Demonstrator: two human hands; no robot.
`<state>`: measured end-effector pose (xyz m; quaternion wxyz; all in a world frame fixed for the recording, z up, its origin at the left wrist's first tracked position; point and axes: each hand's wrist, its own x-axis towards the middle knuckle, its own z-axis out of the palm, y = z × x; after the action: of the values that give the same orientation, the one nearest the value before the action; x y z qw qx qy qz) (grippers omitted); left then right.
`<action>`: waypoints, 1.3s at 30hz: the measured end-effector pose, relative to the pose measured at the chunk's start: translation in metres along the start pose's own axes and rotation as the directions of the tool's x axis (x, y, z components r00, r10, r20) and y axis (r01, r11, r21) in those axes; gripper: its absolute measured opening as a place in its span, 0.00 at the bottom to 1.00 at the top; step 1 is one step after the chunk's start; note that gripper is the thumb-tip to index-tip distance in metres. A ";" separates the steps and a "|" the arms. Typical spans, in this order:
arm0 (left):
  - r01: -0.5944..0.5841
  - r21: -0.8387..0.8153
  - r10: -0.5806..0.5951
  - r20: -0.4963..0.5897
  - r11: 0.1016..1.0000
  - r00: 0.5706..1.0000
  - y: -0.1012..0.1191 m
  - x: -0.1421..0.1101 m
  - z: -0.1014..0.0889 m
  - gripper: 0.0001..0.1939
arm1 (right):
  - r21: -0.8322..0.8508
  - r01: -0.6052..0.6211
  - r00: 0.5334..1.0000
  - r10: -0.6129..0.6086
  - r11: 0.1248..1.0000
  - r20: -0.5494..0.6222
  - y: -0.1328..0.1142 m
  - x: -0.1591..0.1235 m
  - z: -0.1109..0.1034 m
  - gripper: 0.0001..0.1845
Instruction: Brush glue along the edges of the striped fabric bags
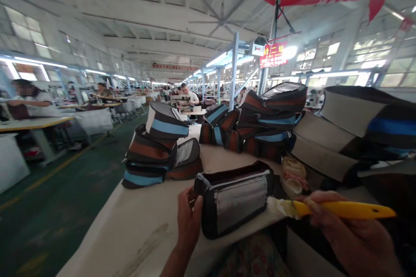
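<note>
In front of me a dark fabric bag piece [242, 201] with a clear window panel stands on the pale table [146, 220]. My left hand [188, 212] grips its left end, thumb on the near side and fingers partly hidden behind. A brush with a yellow handle [354, 209] is pinched in my right hand [344, 229]. Its whitish, clotted bristles [276, 206] are at the right end of the bag piece; whether they touch it I cannot tell. Just behind the brush sits a roundish container [294, 177] crusted with pale, dried material.
Stacked bag pieces with blue and brown bands [156, 151] stand at the table's left edge. More are heaped at the back [260, 125], and large grey ones [351, 134] at the right. Beyond an aisle [81, 181], people work at other tables.
</note>
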<state>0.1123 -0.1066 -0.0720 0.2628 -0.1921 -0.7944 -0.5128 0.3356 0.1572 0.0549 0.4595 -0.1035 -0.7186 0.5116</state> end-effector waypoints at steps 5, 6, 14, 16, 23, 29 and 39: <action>-0.008 -0.056 0.012 0.070 0.998 0.997 0.021 -0.017 0.013 0.22 | 0.102 -0.139 0.986 0.129 0.985 0.102 0.013 -0.004 0.015 0.16; 0.001 -0.068 0.005 0.086 0.998 0.996 0.024 -0.012 0.016 0.21 | 0.110 -0.147 0.983 0.133 0.983 0.127 0.014 -0.005 0.019 0.15; 0.077 -0.255 -0.014 0.241 0.964 0.970 0.066 0.032 0.017 0.15 | 0.125 -0.027 0.991 0.010 0.992 0.136 -0.007 0.012 0.052 0.13; 0.123 -0.298 -0.031 0.297 0.947 0.954 0.080 0.033 0.010 0.14 | 0.126 0.014 0.991 -0.030 0.992 0.130 -0.019 0.022 0.059 0.12; 0.262 -0.364 -0.097 0.413 0.894 0.906 0.113 0.024 -0.006 0.15 | 0.044 0.111 0.953 -0.119 0.993 0.277 -0.032 0.041 0.108 0.10; 0.399 -0.438 -0.178 0.463 0.806 0.868 0.115 0.019 -0.007 0.18 | -0.008 0.144 0.975 -0.141 0.990 0.170 -0.026 0.061 0.120 0.13; 0.449 -0.460 -0.222 0.466 0.766 0.856 0.113 0.019 -0.004 0.22 | -0.079 0.296 0.936 -0.273 0.952 0.220 -0.019 0.043 0.123 0.12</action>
<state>0.1631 -0.0645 0.0223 -0.0635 -0.2079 -0.6682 -0.7115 0.2237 0.0959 0.0880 0.4453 0.0301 -0.7969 0.4070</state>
